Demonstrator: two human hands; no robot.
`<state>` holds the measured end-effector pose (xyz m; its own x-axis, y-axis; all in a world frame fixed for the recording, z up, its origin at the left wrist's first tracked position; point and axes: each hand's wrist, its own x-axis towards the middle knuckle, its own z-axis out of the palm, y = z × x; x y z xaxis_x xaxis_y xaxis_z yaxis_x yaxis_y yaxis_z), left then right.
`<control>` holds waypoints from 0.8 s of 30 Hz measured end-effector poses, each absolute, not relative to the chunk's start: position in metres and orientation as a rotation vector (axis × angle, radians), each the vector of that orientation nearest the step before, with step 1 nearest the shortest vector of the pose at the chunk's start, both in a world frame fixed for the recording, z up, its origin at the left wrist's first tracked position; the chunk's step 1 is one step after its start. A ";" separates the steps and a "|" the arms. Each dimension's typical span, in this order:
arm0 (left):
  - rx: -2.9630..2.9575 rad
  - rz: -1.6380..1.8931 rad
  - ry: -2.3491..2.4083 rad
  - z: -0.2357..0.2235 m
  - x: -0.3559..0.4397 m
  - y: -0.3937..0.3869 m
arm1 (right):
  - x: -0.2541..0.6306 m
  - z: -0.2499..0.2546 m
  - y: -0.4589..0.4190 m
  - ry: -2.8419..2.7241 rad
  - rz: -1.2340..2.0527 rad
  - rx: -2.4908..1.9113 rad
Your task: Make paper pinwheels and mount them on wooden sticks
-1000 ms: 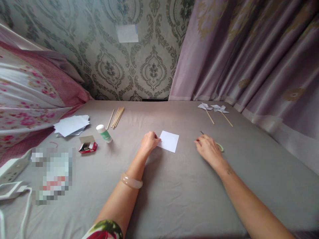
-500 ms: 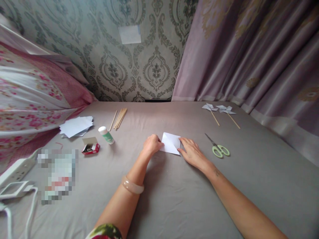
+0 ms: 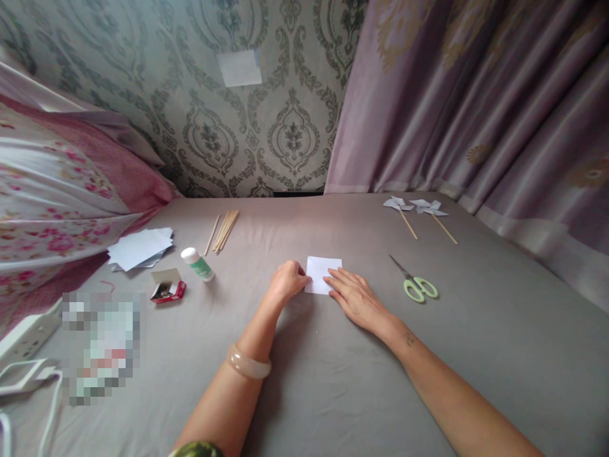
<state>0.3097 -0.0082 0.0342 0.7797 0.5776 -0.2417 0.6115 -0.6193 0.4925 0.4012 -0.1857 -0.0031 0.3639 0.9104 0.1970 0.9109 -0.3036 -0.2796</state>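
Note:
A small white square of paper [image 3: 320, 270] lies on the grey cloth in the middle of the view, with a crease showing near its top left corner. My left hand [image 3: 288, 281] pinches its left edge between thumb and curled fingers. Fingers stretched out and flat, my right hand [image 3: 354, 293] rests on the right part of the paper and hides some of it. Right of that hand lie scissors [image 3: 413, 282] with pale green handles. A glue stick [image 3: 198, 264] with a white cap stands to the left of my left hand.
Left: a small red box of metal pieces [image 3: 167, 289], stacked white paper [image 3: 141, 249], wooden sticks [image 3: 226, 231], a power strip [image 3: 28, 333] with cables and a blurred-out item [image 3: 107, 349]. Back right: two paper pinwheels [image 3: 429, 207] on sticks, beside the curtain [image 3: 409, 114].
My right hand has moved from the paper's right edge onto its surface, fingers now flat. The paper's folded flap lies flatter. My left hand keeps its pinch; the view has shifted slightly.

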 end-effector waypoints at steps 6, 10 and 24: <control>2.377 -0.057 0.861 0.030 0.310 -0.006 | 0.402 -0.001 -0.187 -1.609 -0.008 -2.278; 2.329 -0.040 0.814 0.026 0.309 -0.001 | 0.402 -0.001 -0.187 -1.616 0.014 -2.274; 2.148 0.014 0.683 0.027 0.301 0.007 | 0.378 -0.003 -0.184 -1.693 0.124 -2.266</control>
<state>0.3014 0.0070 0.0268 0.8500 0.4760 -0.2256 0.4666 -0.4816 0.7419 0.3782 -0.1843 -0.0034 0.2984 0.9476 0.1139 0.9209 -0.2545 -0.2953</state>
